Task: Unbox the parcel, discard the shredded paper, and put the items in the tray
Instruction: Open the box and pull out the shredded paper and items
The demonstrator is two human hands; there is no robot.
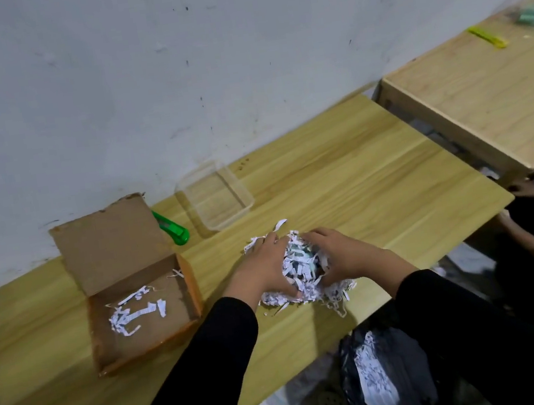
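- Cardboard box (pixel 133 289) sits open on the wooden table (pixel 359 182), lid flap standing up at the wall side, a few strips of shredded paper lying loose on its floor
- Right of the box, well apart from it, a pile of paper (pixel 302 266) lies on the table near its front edge
- Left hand (pixel 264 264) cups the pile's left side, fingers curled into the strips and pressing on them
- Right hand (pixel 341 253) cups the pile's right side the same way, so the pile is gathered between both palms
- Something pale green shows among the strips between the hands; what it is cannot be told
- Clear tray (pixel 215 197) stands beyond the pile, close to the wall, nothing in it
- Green cutter (pixel 173 229) lies between the box and the tray, partly hidden behind the box lid
- Black bag (pixel 383 378) hangs below the table's front edge, under the pile, with more white shreds inside
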